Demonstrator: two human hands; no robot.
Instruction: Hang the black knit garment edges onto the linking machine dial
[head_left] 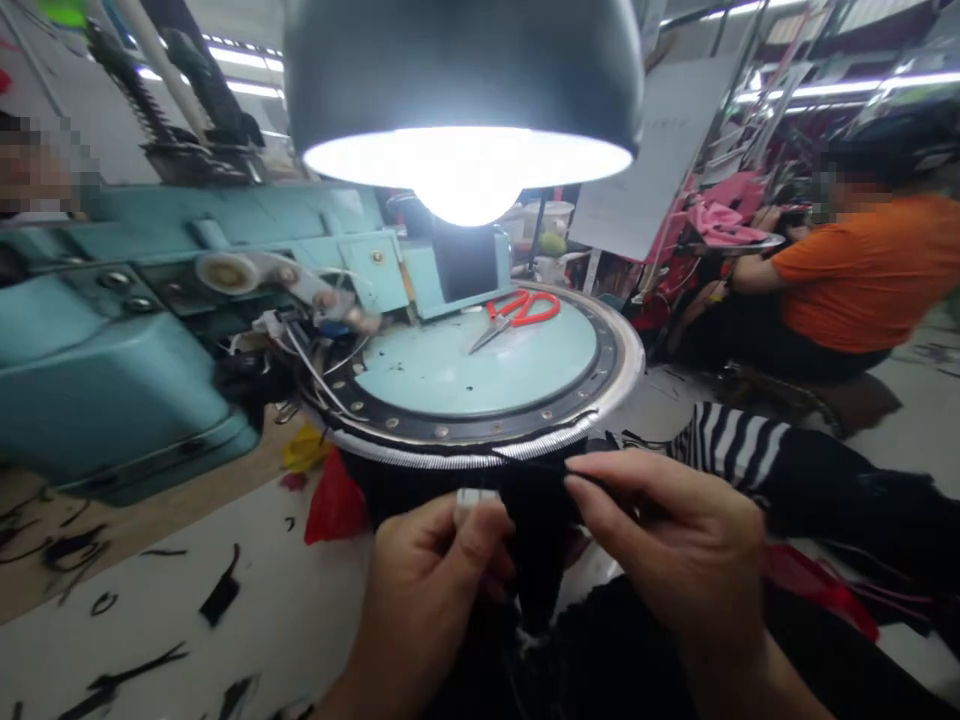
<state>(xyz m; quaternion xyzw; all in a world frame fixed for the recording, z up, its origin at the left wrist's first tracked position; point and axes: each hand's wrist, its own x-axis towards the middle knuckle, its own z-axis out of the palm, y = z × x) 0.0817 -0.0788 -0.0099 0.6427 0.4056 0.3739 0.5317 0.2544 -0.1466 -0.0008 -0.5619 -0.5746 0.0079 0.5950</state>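
Observation:
Below the front rim of a round dial machine [480, 360], my left hand [442, 575] is closed, thumb pressed to the forefinger. A small white piece [475, 497] shows at its fingertips; whether it is tape on a finger or something held I cannot tell. Black fabric [538, 530] hangs between my hands, against the ring of fine metal points [450, 460]. Thumb and forefinger of my right hand [667, 530] pinch the fabric's upper edge, close to the points. Red-handled scissors [517, 313] lie on the dial's pale green top.
A bright lamp [465, 90] hangs low over the dial. The green machine body [112, 370] stands at left. Black scraps [221, 592] litter the floor. A striped black-and-white fabric [731, 445] lies at right. Beyond it sits a person in an orange shirt [862, 270].

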